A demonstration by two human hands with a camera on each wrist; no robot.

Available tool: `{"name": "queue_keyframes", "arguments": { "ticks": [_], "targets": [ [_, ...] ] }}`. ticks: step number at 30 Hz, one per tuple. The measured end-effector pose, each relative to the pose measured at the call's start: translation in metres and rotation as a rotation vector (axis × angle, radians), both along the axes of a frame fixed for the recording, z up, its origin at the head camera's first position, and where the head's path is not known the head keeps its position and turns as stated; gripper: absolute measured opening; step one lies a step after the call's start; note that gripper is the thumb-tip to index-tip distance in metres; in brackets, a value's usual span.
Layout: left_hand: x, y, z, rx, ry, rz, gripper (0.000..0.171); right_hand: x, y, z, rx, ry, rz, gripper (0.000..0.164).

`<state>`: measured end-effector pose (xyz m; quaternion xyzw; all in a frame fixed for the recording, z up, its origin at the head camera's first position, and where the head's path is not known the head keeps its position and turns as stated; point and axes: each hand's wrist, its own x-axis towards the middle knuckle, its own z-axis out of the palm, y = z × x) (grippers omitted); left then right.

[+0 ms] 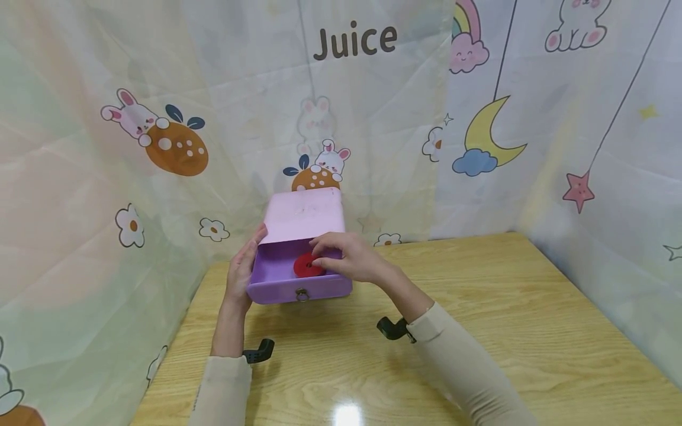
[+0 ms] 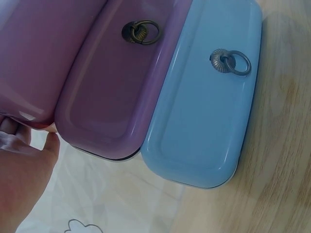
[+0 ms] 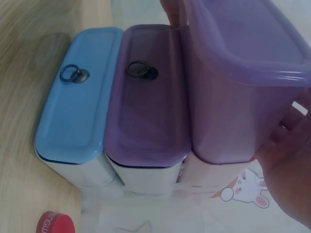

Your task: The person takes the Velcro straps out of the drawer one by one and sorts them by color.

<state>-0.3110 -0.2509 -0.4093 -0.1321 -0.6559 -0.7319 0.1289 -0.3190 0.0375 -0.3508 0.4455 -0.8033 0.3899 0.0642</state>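
Observation:
A purple drawer (image 1: 300, 291) with a small metal ring pull stands out from under a pink box top (image 1: 303, 216). Inside it a red disc (image 1: 301, 267) with a small dark hole leans toward the head camera. My right hand (image 1: 348, 255) reaches over the drawer's right side; its thumb lies across the disc and its curled index finger meets the upper edge. My left hand (image 1: 241, 275) rests along the drawer's left side, fingers stretched toward the pink top. Below, the wrist views show a shut purple drawer (image 2: 104, 90) and a shut blue drawer (image 2: 204, 107).
A short red cylinder with pale lettering (image 3: 55, 223) sits on the wooden table beside the drawer unit. The tabletop (image 1: 511, 307) runs out to the right, and printed cloth (image 1: 389, 118) hangs behind and at both sides. A dark camera mount (image 1: 392, 328) sticks out from the right wrist.

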Motion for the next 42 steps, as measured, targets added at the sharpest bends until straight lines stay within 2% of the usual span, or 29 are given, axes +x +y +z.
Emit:
{"name": "queue_keyframes", "arguments": {
  "ticks": [3,11,17,23,28,42],
  "targets": [
    [0.0,0.001,0.001,0.009,0.001,-0.007,0.053,-0.001,0.0,0.004,0.057,-0.003,0.024,0.009],
    [0.0,0.001,0.002,0.001,0.002,-0.012,0.054,-0.009,-0.008,0.014,0.213,-0.088,0.071,0.016],
    [0.0,0.001,0.002,0.0,-0.003,-0.01,0.054,-0.013,-0.017,0.02,0.323,-0.046,0.088,0.018],
    [-0.001,0.0,0.0,0.006,0.004,-0.009,0.053,-0.018,-0.021,0.018,0.411,0.021,0.078,0.019],
    [0.0,0.0,-0.001,0.012,0.005,-0.009,0.053,-0.018,-0.023,0.018,0.452,0.066,0.071,0.021],
    [0.001,-0.001,-0.002,0.004,0.004,-0.007,0.052,-0.014,-0.024,0.017,0.481,-0.002,0.017,0.025]
  ]
}}
